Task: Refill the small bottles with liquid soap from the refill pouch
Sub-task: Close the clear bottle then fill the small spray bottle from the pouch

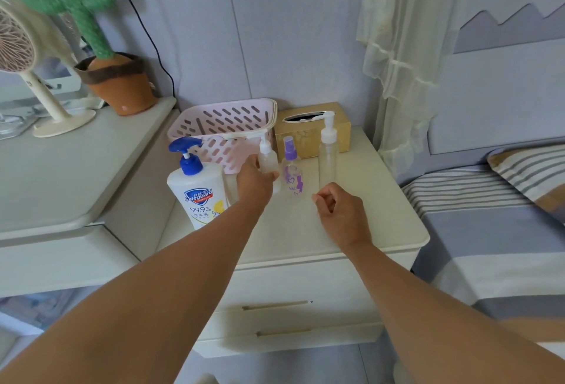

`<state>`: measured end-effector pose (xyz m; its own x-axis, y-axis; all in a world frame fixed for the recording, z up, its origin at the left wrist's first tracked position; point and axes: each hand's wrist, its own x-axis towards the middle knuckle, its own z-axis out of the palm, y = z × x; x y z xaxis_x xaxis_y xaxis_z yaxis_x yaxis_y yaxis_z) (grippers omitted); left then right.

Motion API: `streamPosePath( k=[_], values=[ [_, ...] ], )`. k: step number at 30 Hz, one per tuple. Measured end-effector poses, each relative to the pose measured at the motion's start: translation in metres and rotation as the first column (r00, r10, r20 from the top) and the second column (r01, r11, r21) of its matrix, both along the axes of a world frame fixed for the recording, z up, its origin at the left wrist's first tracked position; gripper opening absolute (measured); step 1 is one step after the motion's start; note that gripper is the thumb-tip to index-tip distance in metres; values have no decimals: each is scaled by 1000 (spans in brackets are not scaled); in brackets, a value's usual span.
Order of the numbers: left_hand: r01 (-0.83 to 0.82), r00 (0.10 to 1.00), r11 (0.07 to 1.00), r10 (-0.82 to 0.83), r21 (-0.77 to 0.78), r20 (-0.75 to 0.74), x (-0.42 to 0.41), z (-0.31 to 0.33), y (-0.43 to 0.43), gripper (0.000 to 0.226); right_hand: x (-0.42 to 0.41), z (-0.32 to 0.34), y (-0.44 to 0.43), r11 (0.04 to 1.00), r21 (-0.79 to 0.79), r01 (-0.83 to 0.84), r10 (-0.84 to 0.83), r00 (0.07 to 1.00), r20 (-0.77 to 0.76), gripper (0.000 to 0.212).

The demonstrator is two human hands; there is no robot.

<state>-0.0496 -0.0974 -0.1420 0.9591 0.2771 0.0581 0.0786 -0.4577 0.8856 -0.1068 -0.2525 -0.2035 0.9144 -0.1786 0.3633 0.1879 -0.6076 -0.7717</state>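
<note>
Three small bottles stand in a row on the cream nightstand (pixel 382 218). My left hand (pixel 253 181) grips the leftmost one, a small frosted pump bottle (pixel 267 158). To its right is a clear spray bottle (pixel 292 174) with a purple cap and purple print. Further right stands a tall clear pump bottle (pixel 327 157) with a white pump. My right hand (pixel 339 212) hovers just in front of the tall bottle, fingers loosely curled and holding nothing. A large white Safeguard soap bottle (pixel 198 187) with a blue pump stands at the left. No refill pouch is in sight.
A pink slotted basket (pixel 223 126) and a gold tissue box (pixel 308 135) sit behind the bottles. On the desk to the left are a potted toy cactus (pixel 101 47) and a small fan (pixel 18 47). A bed (pixel 489 230) with striped bedding borders the right.
</note>
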Motion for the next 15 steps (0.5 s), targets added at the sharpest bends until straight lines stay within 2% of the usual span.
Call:
streamPosePath(
  k=[3,6,9,15],
  values=[
    [-44,999,999,44,-23,-17,-6,-3,1,61,-1,0,0,1000,-9,1,-1,1000,-2,15],
    [-100,994,994,98,32,54,-20,-6,1,52,-1,2,0,1000,-18,1,-1,1000,-2,15],
    [-28,995,996,20,79,100,-33,-9,-1,43,-1,2,1,1000,-31,3,-3,1000,-1,15],
    [79,991,990,-90,120,94,-31,-1,-11,55,-1,2,1,1000,-27,16,-17,1000,-16,15]
  ],
)
